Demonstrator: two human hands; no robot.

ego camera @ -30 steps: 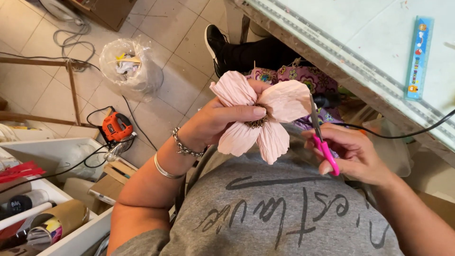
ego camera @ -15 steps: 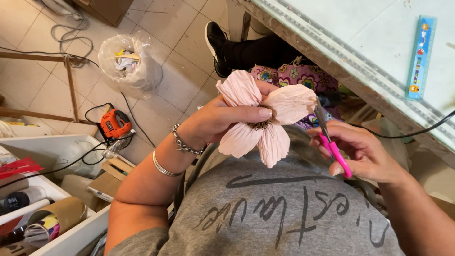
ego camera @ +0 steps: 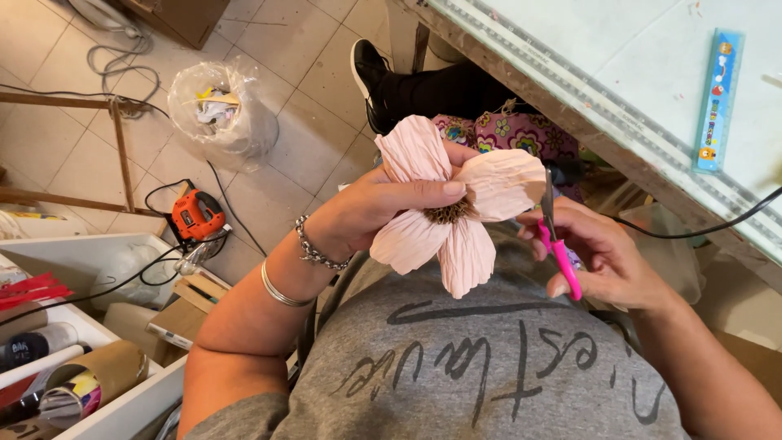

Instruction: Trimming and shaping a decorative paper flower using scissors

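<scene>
Pink paper flower (ego camera: 456, 212): we see it in the middle of the scene, above the grey shirt, its brown centre at the fingertips.
Left hand (ego camera: 379, 212): we find it closed on the flower, thumb over the centre and fingers behind the petals.
Right hand (ego camera: 607, 261): wrapped around pink-handled scissors (ego camera: 556, 236), just right of the flower; blades touch the right petal's edge.
Blue ruler (ego camera: 717, 98): long strip with small coloured pictures, far right on the table (ego camera: 570, 49).
Orange power tool (ego camera: 195, 216): on the floor, left.
</scene>
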